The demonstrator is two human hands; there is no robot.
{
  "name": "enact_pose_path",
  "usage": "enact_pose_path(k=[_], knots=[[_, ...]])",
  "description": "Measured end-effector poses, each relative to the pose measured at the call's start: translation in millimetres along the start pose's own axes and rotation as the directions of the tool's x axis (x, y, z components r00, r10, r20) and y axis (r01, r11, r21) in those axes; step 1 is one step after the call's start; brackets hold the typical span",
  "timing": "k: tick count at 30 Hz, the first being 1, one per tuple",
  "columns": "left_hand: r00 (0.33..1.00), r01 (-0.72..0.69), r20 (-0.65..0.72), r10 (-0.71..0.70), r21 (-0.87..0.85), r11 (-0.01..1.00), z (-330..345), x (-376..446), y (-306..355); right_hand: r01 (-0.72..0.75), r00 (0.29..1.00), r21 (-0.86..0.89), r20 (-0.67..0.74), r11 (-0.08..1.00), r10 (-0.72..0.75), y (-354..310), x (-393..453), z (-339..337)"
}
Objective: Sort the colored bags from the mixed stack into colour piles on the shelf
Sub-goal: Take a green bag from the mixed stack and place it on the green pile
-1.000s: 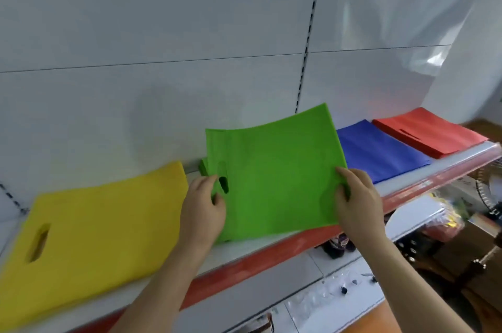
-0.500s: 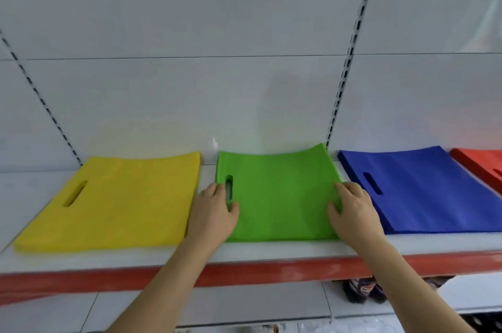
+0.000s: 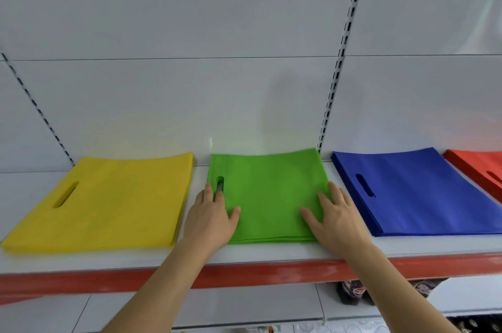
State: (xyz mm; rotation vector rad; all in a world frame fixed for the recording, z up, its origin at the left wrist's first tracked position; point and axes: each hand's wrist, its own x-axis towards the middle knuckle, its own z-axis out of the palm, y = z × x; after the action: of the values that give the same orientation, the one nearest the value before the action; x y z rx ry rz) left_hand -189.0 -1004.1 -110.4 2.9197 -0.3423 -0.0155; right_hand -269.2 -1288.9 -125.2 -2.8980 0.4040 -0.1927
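A pile of green bags (image 3: 269,194) lies flat in the middle of the white shelf (image 3: 271,254). My left hand (image 3: 210,217) rests flat on its left edge beside the handle slot, fingers straight. On the pile's right edge my right hand (image 3: 335,217) presses down, fingers spread. A yellow pile (image 3: 108,202) lies to the left. To the right lie a blue pile (image 3: 415,191) and, cut off by the frame edge, a red pile (image 3: 482,167).
The shelf has a red front lip (image 3: 244,275) and a white back panel with slotted uprights (image 3: 332,104). A lower shelf below holds dark items (image 3: 351,292). Narrow white gaps separate the piles.
The green bag was held lifted and tilted in both hands; it now lies flat on the green pile. Both hands have flattened onto it.
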Motion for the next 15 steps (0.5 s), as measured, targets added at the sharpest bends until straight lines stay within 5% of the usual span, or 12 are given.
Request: enact_pose_path(k=[9,15], knots=[[1.000,0.009,-0.018,-0.010,-0.009,1.000,-3.3,-0.2,2.4,-0.006,0.999,-0.066,0.041,0.998,0.009,-4.3,-2.4,-2.3],[0.972,0.019,-0.234,-0.017,0.006,1.000,-20.1,-8.5,-4.3,0.052,0.992,-0.073,-0.109,0.996,-0.060,-19.0,2.5,-10.5]])
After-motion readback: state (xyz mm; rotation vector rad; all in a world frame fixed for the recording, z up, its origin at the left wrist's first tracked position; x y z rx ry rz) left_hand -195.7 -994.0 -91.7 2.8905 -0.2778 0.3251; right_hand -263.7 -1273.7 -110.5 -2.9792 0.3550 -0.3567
